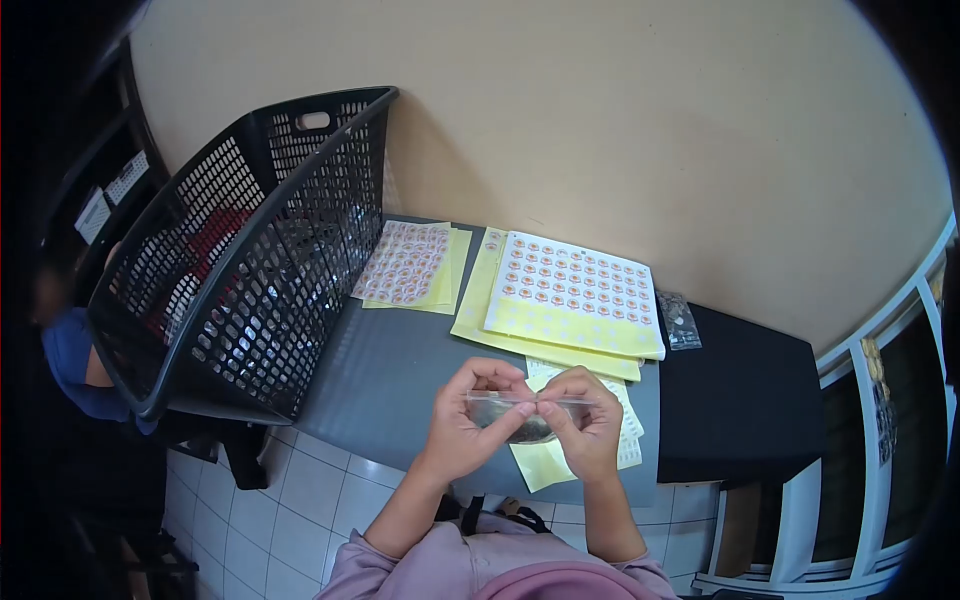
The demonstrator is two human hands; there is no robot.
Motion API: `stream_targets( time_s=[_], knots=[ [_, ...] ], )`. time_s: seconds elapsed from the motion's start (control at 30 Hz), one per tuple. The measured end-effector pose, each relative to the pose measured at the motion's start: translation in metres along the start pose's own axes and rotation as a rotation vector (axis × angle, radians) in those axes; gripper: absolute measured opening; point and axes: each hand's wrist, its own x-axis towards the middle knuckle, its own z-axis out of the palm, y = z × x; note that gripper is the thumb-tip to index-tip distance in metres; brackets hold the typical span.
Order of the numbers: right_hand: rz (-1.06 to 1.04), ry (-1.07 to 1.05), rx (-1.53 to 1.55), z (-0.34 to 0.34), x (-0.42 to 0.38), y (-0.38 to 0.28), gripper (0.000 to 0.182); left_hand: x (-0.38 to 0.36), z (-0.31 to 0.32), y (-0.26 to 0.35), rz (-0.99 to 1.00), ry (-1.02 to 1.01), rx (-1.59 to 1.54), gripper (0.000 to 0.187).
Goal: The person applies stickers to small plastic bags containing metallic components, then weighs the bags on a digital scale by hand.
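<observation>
Between both hands is a small clear zip bag [529, 429] with dark contents that I cannot make out. My left hand [468, 420] pinches its top edge, thumb and fingers closed near the middle. My right hand [583, 420] grips the same edge from the other side, the two thumbs almost touching. Underneath lie sticker sheets [628, 440] with small print on yellow backing, partly covered by my hands. Just beyond them rests a stack of sticker sheets [573, 285] with rows of round orange designs.
At the left stands a large black basket [290, 190] holding bagged items. Beside it are more sticker sheets [405, 262] on the grey table [370, 370]. A small clear packet [679, 322] lies on the black surface [745, 390] at right. Another person's sleeve [72, 362] shows far left.
</observation>
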Motion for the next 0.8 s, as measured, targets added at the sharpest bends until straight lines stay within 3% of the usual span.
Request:
stream_targets(
  time_s=[0.13,0.33,0.8],
  knots=[
    [-0.024,0.026,0.007,0.005,0.004,0.011,0.009,0.007,-0.007,-0.004,0.125,-0.002,0.173,0.028],
    [-0.045,0.057,0.000,0.019,0.009,0.019,0.009,0.014,-0.019,-0.012,0.240,0.016,0.178,0.031],
    [0.027,0.148,0.069,0.043,0.012,0.033,0.006,0.015,-0.028,-0.012,0.047,0.086,0.105,0.034]
  ],
)
